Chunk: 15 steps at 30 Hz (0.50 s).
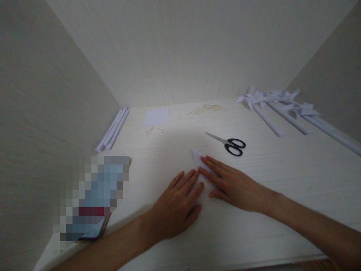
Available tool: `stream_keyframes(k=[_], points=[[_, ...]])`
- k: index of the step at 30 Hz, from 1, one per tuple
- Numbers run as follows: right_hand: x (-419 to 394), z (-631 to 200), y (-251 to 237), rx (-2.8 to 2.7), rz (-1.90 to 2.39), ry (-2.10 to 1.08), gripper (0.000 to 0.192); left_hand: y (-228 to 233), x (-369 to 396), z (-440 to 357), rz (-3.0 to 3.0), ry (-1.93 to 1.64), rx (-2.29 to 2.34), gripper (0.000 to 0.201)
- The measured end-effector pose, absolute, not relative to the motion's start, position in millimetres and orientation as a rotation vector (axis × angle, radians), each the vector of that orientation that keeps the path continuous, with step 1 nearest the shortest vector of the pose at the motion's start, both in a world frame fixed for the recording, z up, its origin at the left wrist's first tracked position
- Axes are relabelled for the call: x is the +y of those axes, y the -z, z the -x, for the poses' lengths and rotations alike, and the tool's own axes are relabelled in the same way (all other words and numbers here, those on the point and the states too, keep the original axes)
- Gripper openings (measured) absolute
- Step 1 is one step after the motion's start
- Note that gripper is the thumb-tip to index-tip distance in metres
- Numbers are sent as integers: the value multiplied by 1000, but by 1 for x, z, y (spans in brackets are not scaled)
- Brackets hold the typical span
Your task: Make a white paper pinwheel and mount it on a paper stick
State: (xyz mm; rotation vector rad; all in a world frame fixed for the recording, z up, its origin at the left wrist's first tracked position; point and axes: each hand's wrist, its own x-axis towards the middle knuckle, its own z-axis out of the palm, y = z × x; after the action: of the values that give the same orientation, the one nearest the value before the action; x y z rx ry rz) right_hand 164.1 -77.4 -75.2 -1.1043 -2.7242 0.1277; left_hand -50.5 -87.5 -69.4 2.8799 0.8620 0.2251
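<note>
Home craft nook, pale wood-grain desk (282, 177), scissors (229, 144), paper pinwheels (278, 99)

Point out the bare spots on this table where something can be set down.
Bare: right of the scissors, before the paper pinwheels; the stretch between the paper rolls and scissors; the near edge under the right hand. Crowded: far right corner, and the folded paper beneath both hands, left hand included.

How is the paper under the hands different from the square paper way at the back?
The folded white paper under the left hand and right hand comes to a sharp point; the flat white square sheet has four corners. The folded paper is pressed by fingers; the square sheet lies untouched near the back wall. Both are white and rest on the pale wooden table.
</note>
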Motion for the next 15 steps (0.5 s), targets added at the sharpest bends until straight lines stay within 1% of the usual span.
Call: stream_keyframes(k=[10, 15], points=[[-77, -165, 79, -2735, 1091, -95, 55, 71, -90, 51, -2913, -230, 876, 45], [-77, -165, 78, -2707, 1095, -133, 54, 74, -89, 51, -2923, -229, 881, 48]])
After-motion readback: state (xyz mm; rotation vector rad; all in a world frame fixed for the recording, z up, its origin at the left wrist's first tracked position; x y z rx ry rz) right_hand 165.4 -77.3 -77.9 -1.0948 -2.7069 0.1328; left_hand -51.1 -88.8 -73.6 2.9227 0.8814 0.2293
